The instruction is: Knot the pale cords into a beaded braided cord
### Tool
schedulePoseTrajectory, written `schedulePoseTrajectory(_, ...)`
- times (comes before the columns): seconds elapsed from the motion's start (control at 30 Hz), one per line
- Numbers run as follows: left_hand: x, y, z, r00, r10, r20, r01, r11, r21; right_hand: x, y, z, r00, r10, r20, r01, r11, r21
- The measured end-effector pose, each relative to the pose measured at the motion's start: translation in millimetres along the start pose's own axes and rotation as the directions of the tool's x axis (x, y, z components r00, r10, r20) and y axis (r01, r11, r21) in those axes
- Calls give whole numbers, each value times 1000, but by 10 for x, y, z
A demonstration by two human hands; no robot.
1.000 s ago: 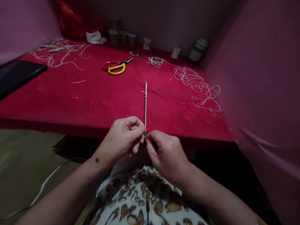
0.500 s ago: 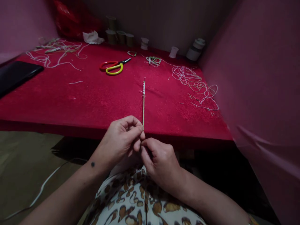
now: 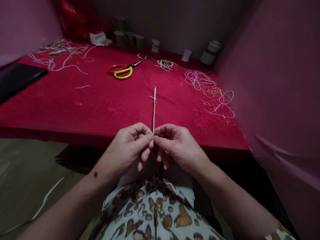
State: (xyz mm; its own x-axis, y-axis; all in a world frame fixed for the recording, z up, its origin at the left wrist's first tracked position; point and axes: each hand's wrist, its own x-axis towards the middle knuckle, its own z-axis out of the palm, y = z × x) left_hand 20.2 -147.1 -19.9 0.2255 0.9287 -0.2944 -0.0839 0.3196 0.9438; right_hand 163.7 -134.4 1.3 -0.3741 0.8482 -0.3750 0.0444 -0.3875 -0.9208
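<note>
A thin braided cord (image 3: pixel 154 115), pale green with a white knotted stretch at its far end, runs taut from a small hook or pin on the red cloth toward me. My left hand (image 3: pixel 131 143) pinches its near end between thumb and forefinger, just past the table's front edge. From the other side my right hand (image 3: pixel 176 141) meets it there, thumb and forefinger pressed together at the same end of the cord. A fine loose strand hangs below the fingertips. Short white thread ends stick out beside the knotted stretch.
Scissors (image 3: pixel 123 70) with red and yellow handles lie on the red cloth (image 3: pixel 112 103). Tangled thread (image 3: pixel 202 81) spreads at right, more thread (image 3: pixel 66 55) at left beside a black phone (image 3: pixel 21 80). Spools (image 3: pixel 135 40) and a white-capped bottle (image 3: pixel 210 53) stand at the back.
My right hand has moved up and forward from below, coming level with my left hand at the cord's near end. The left hand has stayed nearly in place, still pinching.
</note>
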Motion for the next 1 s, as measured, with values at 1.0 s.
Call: schedulePoseTrajectory(1.0, 3, 7, -58, 999, -37, -12, 37, 999, 33, 104, -87, -74, 989, 127, 73, -127, 992, -2)
